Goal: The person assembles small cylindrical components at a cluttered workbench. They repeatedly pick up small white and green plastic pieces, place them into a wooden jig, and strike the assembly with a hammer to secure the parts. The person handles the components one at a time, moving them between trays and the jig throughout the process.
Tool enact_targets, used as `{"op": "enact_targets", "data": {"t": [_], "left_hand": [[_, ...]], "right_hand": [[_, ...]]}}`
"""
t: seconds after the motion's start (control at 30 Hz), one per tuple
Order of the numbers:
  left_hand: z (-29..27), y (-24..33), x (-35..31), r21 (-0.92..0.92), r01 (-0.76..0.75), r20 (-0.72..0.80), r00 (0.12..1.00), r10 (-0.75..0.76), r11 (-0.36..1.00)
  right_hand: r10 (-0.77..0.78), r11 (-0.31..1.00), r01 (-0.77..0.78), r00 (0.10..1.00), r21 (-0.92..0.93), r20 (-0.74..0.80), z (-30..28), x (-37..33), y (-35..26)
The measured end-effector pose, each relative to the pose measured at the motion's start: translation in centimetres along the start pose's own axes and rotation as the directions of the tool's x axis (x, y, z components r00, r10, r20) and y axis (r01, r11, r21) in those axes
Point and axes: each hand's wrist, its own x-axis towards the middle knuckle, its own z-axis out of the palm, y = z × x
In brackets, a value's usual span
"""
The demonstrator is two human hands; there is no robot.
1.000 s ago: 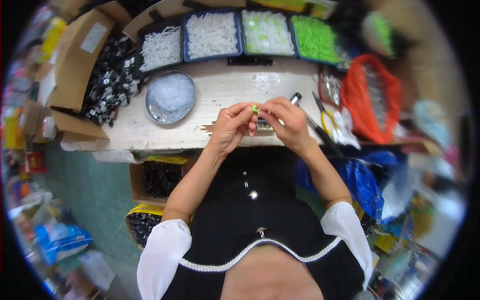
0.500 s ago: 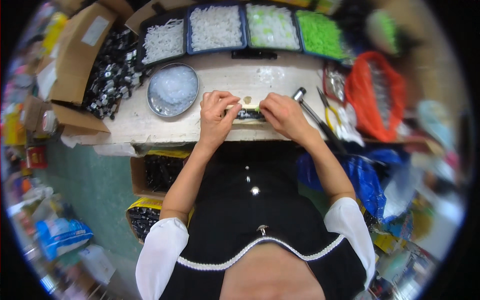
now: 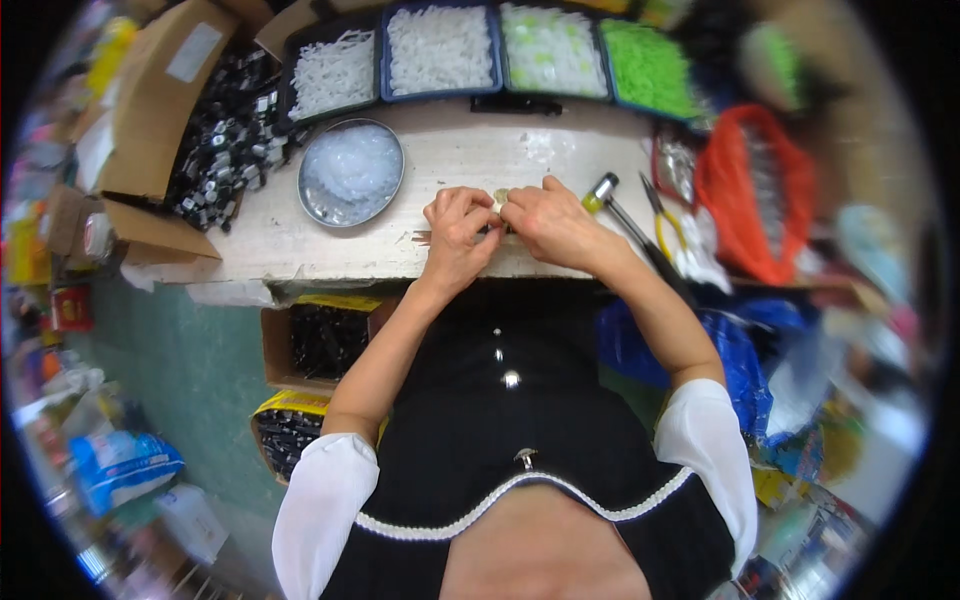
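My left hand (image 3: 462,235) and my right hand (image 3: 548,225) meet over the front part of the worktable (image 3: 370,255), fingertips almost touching. Both are closed in a pinch around something small and dark (image 3: 487,229); the fingers cover most of it, so its kind does not show. Beside my left hand, brownish strips (image 3: 422,238) lie on the tabletop. A hammer (image 3: 603,190) with a shiny head and dark handle rests to the right of my right hand. Left of my hands stands a round metal dish (image 3: 305,200) holding a whitish, translucent heap.
Along the back stand trays of white pieces (image 3: 440,50) and green pieces (image 3: 650,70). Black and silver parts (image 3: 225,150) spill from a cardboard box (image 3: 145,120) at left. Yellow-handled pliers (image 3: 670,235) and an orange-red bag (image 3: 715,190) lie at right.
My hands have drawn closer together, the left moving right. The black piece that showed between them is now mostly covered by fingers. The hammer's yellowish part has come into view beside my right hand.
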Motion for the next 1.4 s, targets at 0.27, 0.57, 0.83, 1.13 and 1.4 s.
{"op": "enact_targets", "data": {"t": [0.27,0.57,0.83,1.13,1.4], "left_hand": [[0.0,-0.2,0.0,0.003,-0.002,0.02,1.0,0.002,1.0],[0.1,0.4,0.5,0.029,0.095,0.047,0.994,-0.096,0.995],[0.5,0.5,0.9,0.122,-0.025,0.091,0.996,0.013,0.992],[-2.2,-4.7,4.2,0.223,-0.072,-0.059,0.994,0.088,0.972],[-10.0,-13.6,15.8,0.721,0.417,-0.216,0.894,-0.393,0.553]], "right_hand": [[0.066,0.992,-0.06,0.996,0.107,-0.054,0.7,-0.2,0.3],[0.415,0.907,-0.383,0.737,0.177,-0.534,-4.8,-8.6,7.8],[0.632,0.301,-0.936,0.338,-0.182,-0.697,-8.2,-28.9,21.9],[0.903,0.144,-0.962,0.224,-0.231,-0.367,-8.9,-26.7,24.7],[0.924,0.218,-0.975,0.191,0.048,-0.331,-9.7,-25.5,24.3]]}}
